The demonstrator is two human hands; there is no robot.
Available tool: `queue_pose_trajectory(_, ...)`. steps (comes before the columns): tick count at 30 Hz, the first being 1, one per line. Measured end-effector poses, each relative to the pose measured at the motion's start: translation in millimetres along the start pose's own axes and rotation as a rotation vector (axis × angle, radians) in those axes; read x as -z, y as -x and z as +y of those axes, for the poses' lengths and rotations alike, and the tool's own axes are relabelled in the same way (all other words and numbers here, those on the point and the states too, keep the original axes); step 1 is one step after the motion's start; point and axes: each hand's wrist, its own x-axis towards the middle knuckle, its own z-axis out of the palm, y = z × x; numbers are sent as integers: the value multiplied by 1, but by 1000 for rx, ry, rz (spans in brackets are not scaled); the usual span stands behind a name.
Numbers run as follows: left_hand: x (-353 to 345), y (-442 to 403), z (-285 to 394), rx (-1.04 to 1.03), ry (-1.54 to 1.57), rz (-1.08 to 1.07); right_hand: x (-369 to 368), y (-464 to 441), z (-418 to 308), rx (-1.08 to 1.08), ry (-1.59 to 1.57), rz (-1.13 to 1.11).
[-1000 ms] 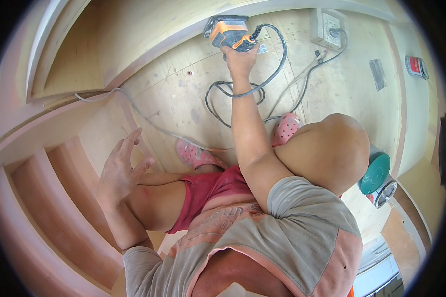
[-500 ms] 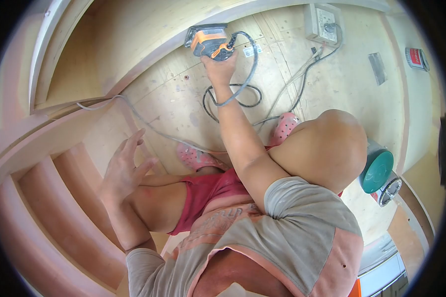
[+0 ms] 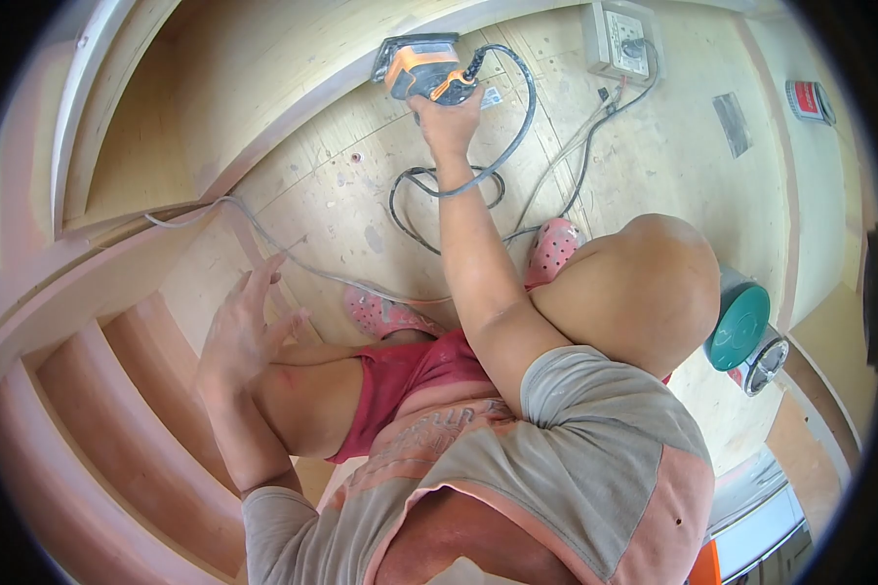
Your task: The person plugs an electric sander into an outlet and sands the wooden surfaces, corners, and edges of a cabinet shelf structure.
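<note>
My right hand [image 3: 448, 127] is wrapped round the body of an orange and black electric sander [image 3: 425, 70]. The sander's flat pad rests against, or very near, the edge of the curved wooden panel [image 3: 307, 102] at the top of the view. From its rear, a dark power cord [image 3: 529, 107] loops down past my forearm to the floor. My left hand [image 3: 244, 322] is raised over my bent leg, beside the wooden shelves, with its fingers apart and nothing in them.
A socket box [image 3: 618, 41] with a plug in it lies on the plywood floor [image 3: 673, 156]. Right of it are a grey sheet [image 3: 733, 125] and a red-labelled can [image 3: 810, 101]. A green-lidded tub [image 3: 738, 327] and another can [image 3: 765, 363] stand beside my knee. Curved shelves [image 3: 117, 409] rise at left.
My right hand and the sander have shifted right and slightly up along the panel edge. The cord loops have changed shape. The view has turned a little; my left hand stays about where it was.
</note>
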Motion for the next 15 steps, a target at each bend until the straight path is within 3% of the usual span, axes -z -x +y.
queue_pose_trajectory(15,4,-21,15,-24,1,-45,20,-39,-7,20,111,55)
